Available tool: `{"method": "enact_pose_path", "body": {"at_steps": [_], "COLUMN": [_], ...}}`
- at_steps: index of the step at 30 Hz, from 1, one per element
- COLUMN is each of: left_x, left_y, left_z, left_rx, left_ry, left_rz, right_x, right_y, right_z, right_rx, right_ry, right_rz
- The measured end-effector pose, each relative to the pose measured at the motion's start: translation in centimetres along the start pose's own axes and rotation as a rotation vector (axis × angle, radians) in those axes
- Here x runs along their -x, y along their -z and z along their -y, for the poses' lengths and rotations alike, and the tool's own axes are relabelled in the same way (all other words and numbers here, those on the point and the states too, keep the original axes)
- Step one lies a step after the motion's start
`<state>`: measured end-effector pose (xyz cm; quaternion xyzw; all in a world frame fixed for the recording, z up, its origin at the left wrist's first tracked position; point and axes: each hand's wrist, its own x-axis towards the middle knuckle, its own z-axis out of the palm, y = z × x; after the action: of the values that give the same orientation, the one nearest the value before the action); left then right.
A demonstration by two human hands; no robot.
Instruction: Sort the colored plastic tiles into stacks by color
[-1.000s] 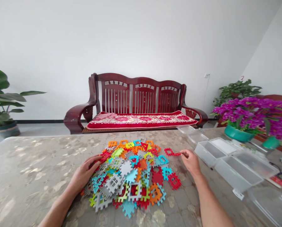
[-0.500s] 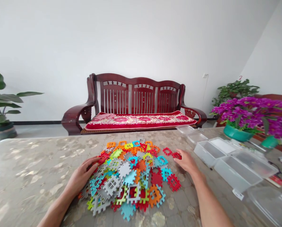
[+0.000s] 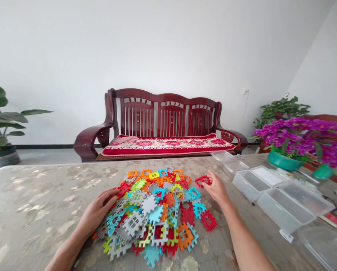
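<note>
A heap of interlocking plastic building tiles (image 3: 149, 203) in red, orange, blue, grey and lime covers the middle of the table. Some are solid; others have window, arch or triangle cut-outs. At the heap's left edge lies my left hand (image 3: 102, 205), its fingers stretched out and touching the outer tiles. My right hand (image 3: 217, 188) is at the far right of the heap, thumb and fingers on a red frame-shaped tile (image 3: 203, 181). That tile overlaps a second red one, and I cannot tell whether they are joined. A solid red tile (image 3: 188, 214) lies at the heap's right side.
Clear plastic boxes (image 3: 287, 209) stand on the right of the patterned table (image 3: 35, 214), with lids around them. Behind these are purple flowers in a teal pot (image 3: 285, 161). A wooden bench (image 3: 168, 113) with a red cover is beyond the table.
My right hand has moved slightly left and away from me, bringing its red tile onto the other red tile. The left hand stays in place.
</note>
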<state>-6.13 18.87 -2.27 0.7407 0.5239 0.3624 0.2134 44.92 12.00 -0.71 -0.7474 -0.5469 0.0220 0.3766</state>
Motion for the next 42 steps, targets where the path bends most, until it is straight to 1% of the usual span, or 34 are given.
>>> {"method": "enact_pose_path", "body": {"at_steps": [3, 6, 10, 16, 19, 23, 26, 29, 34, 38, 40, 42], "left_x": [0.0, 0.0, 0.0, 0.0, 0.0, 0.0, 0.0, 0.0, 0.0, 0.0, 0.0, -0.1], "left_y": [0.1, 0.1, 0.1, 0.1, 0.1, 0.1, 0.1, 0.0, 0.0, 0.0, 0.0, 0.0], "left_z": [-0.1, -0.2, -0.3, -0.6, -0.6, -0.7, -0.6, -0.3, -0.2, -0.3, -0.4, -0.4], "left_rx": [-0.004, -0.006, -0.005, -0.008, -0.015, -0.004, 0.001, -0.004, -0.009, -0.009, -0.01, -0.008], "left_ry": [-0.003, -0.006, 0.001, 0.002, 0.002, -0.005, -0.009, -0.012, -0.008, 0.004, 0.006, 0.004], "left_rz": [-0.003, -0.007, -0.012, -0.006, -0.007, 0.001, 0.001, 0.004, 0.008, -0.001, -0.003, -0.003], "right_x": [-0.5, -0.5, -0.1, -0.4, -0.5, -0.5, -0.4, -0.4, -0.3, 0.0, 0.3, 0.7], "right_y": [-0.9, -1.3, -1.1, -0.6, -0.4, 0.2, 0.5, 0.3, -0.8, -1.4, -1.3, -1.0], "right_z": [0.6, 0.8, 1.5, 3.0, 2.6, 1.2, 0.2, -0.7, -2.5, -3.1, -3.1, -3.0], "right_rx": [0.005, 0.024, 0.082, 0.265, 0.319, 0.353, 0.357, 0.284, 0.021, -0.061, -0.151, -0.295], "right_ry": [0.064, 0.057, 0.03, 0.037, 0.03, 0.022, -0.005, -0.034, -0.064, -0.059, -0.098, -0.167], "right_rz": [0.068, 0.14, 0.147, 0.195, 0.181, 0.127, 0.111, 0.106, 0.089, 0.062, 0.013, -0.087]}}
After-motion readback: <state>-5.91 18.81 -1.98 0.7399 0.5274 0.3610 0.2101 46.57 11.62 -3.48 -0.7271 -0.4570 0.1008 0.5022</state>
